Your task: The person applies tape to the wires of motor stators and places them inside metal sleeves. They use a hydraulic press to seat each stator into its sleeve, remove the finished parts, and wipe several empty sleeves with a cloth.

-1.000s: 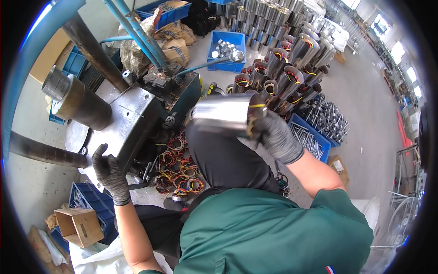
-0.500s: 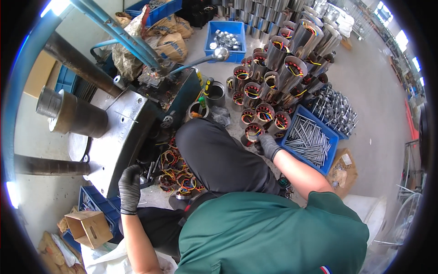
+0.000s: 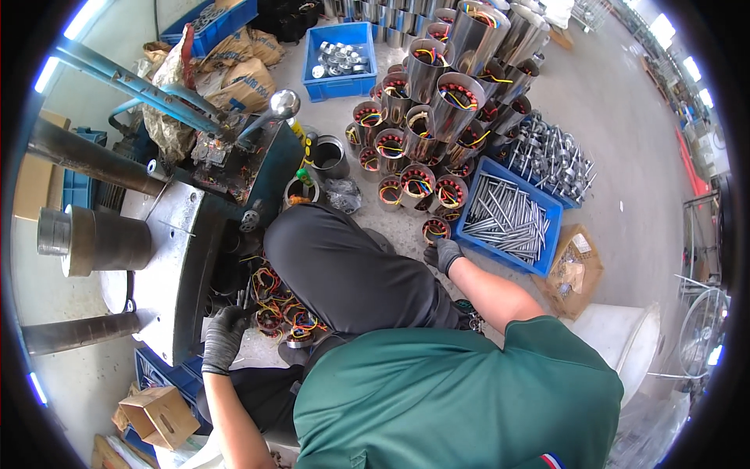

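My right hand (image 3: 444, 255), in a grey glove, grips the near side of a metal motor housing (image 3: 426, 241) with red windings and coloured wires inside its open top. This housing is a little nearer to me than a crowd of similar upright steel housings (image 3: 418, 181). My left hand (image 3: 223, 340), also gloved, is closed beside the steel press plate (image 3: 168, 273); what its fingers hold, if anything, is hidden. Between my left hand and my knee, wound stators with loose red and yellow wires (image 3: 269, 289) lie on the floor.
A blue bin of metal shafts (image 3: 508, 219) stands right of the housings, with shafts bearing rotors (image 3: 551, 160) behind it. A cardboard box (image 3: 574, 270) is at the right. Farther off is a blue bin of metal caps (image 3: 340, 62). A ball-ended lever (image 3: 284, 104) juts from the press.
The view has shifted, so the scene sits farther left. My right hand has drawn the gripped motor housing nearer to me and away from the others. My left hand stays beside the press.
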`<state>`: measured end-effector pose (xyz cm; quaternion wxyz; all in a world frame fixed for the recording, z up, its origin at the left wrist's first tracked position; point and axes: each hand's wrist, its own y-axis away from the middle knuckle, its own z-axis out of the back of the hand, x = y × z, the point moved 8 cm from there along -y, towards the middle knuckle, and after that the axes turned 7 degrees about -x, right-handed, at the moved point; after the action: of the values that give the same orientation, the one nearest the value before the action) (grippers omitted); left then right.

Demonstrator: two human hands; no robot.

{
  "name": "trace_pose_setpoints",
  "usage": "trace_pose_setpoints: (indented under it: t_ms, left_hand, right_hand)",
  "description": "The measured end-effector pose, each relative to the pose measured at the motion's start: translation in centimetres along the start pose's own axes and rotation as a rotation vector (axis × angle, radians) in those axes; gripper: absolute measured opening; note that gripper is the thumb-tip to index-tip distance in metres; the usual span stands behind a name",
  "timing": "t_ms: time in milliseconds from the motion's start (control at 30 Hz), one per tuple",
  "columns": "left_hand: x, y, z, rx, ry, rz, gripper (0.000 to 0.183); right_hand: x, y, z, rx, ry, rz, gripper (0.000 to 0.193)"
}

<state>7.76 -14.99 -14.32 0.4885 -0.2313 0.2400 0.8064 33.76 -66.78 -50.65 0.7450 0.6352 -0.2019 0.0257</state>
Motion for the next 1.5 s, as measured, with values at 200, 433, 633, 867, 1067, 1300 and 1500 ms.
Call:
trace_pose_setpoints:
  t_ms: [200, 433, 633, 867, 1067, 1300, 1500]
  left_hand:
    - [1.5, -0.2, -0.9, 0.059, -0.065, 0.065, 0.023]
    - [1.7, 0.7, -0.3, 0.056, -0.111, 0.111, 0.024]
    - [1.8, 1.0, -0.3, 0.047, -0.056, 0.124, 0.025]
    - [2.9, 1.0, 0.0, 0.042, -0.047, 0.091, 0.025]
    - [0.0, 0.6, 2.3, -0.081, -0.081, 0.051, 0.023]
    - [-1.3, 1.3, 6.8, -0.231, -0.026, -0.036, 0.031]
    - [0.1, 0.3, 9.3, -0.398, -0.044, -0.011, 0.031]
  right_hand:
    - [-0.3, -0.7, 0.2, 0.085, -0.057, -0.026, 0.029]
    - [0.1, -1.0, 2.8, -0.182, 0.022, 0.035, 0.030]
    - [-0.3, -1.0, 3.3, -0.026, -0.029, -0.019, 0.038]
    - [-1.3, 2.3, 4.1, 0.029, 0.030, -0.258, 0.045]
    - [8.9, 17.8, -1.1, 0.242, 0.177, 0.411, 0.028]
    - [15.5, 51.0, -14.3, 0.769, 0.419, 1.624, 0.028]
    - [1.0, 54.6, -30.5, 1.312, 1.403, 1.801, 0.040]
